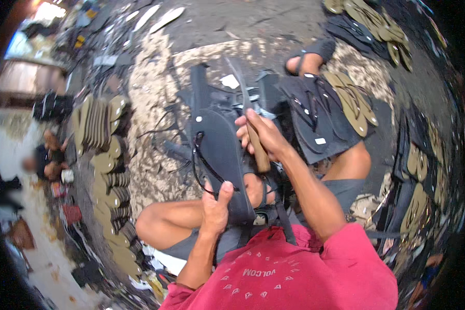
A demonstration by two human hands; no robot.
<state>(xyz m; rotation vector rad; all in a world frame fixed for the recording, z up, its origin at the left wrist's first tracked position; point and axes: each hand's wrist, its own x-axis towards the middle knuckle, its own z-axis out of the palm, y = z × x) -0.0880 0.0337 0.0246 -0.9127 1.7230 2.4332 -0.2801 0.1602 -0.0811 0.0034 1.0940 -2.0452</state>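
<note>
two hands are working on one dark sandal sole (pixel 219 155): the left hand (pixel 215 206) is pinching its near edge and black strap (pixel 199 165), the right hand (pixel 261 135) is clenching a wooden-handled knife (pixel 256 139) just above. steadying the sole firmly and keeping the blade away from the left fingers seems wise. small white square labels (pixel 320 141) are sitting on dark soles right of the right fingers.

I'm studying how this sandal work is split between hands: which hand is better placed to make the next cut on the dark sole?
Right, probably: the right hand grips the knife against the dark sole, while the left hand steadies its near end.
</note>
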